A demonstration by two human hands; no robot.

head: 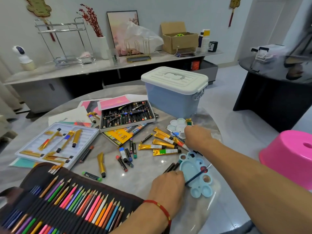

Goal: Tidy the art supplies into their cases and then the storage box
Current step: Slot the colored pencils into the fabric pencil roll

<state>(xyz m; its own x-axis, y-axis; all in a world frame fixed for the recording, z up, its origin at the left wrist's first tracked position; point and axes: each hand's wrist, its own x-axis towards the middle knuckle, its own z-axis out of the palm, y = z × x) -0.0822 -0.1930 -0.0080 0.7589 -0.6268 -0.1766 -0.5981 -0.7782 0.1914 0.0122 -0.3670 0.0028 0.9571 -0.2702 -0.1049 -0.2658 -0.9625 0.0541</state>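
Gold paint tubes (163, 142) lie just beside right hand (196, 138); its fingers curled, contents unclear

Beyond your worktop (148, 183) you have a long sideboard (101, 66) carrying a wire rack (62, 39), a white vase of red twigs (103, 46), a framed picture (123, 31) and an open cardboard box (179, 39). To your right sit a pink stool (288, 156) and a black table (273, 92).
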